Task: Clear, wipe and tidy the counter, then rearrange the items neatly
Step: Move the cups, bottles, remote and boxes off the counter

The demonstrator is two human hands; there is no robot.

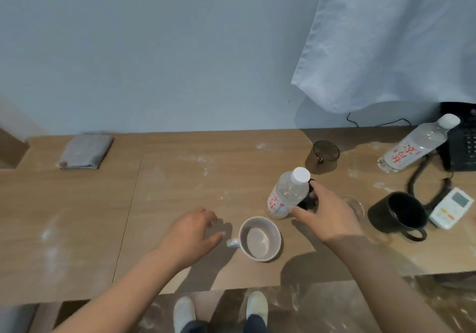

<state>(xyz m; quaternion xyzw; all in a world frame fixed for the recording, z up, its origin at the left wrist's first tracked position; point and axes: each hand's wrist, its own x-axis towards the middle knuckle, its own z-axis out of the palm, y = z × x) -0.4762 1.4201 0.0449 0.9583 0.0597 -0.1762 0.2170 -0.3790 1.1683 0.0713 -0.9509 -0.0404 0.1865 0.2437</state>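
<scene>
Counter [180, 178] tidy barely begun, we judge: white dust streaks the wood, nothing wiped, items scattered. Nearest us, left hand [192, 232] hovers loose & empty just beside the grey mug [260, 238] handle, not touching. Right hand [327, 211], arm stretched fwd, curls thumb & fingers round the near water bottle [287, 193]; a dark obj. behind it we can't identify. Beyond: black mug [404, 213], remote [452, 207], smoked glass [325, 152], 2nd bottle [414, 147] beside the phone [463, 142]. Folded cloth [86, 152] lies unused far left, by the wall.
</scene>
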